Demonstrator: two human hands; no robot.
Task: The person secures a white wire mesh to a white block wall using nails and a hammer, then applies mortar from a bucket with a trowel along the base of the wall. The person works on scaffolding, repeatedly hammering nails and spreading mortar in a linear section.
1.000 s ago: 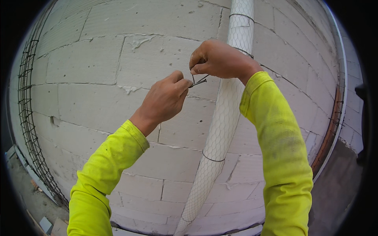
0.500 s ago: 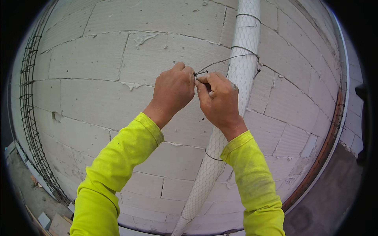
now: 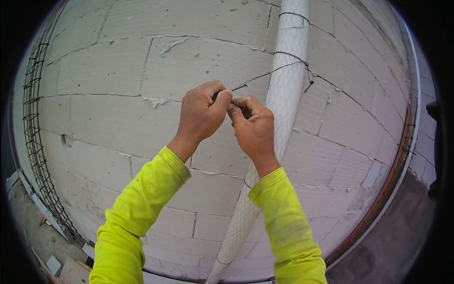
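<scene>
A white pipe [image 3: 289, 78] wrapped in hexagonal wire mesh runs at a slant down the block wall. Dark tie wire [image 3: 265, 75] loops round the pipe and stretches leftward, in two strands near its end, into my left hand [image 3: 201, 112]. That hand is closed, with thumb and forefinger pinched on the wire. Just right of it and touching or nearly touching, my right hand [image 3: 255, 127] is closed in a pinch too. What lies between its fingertips is too small to make out. A short wire end [image 3: 309, 86] sticks out on the pipe's right side.
Pale block wall [image 3: 113, 113] with mortar joints fills most of the view. A rebar cage [image 3: 33, 118] stands along the left edge. At right runs a rusty brown steel strip [image 3: 395, 180]. Offcut boards [image 3: 71, 272] lie on the ground at lower left.
Both hands have shifted slightly left and down, drawing the wire straighter. My left thumb has come up over the wire, and my right fingertips now sit lower.
</scene>
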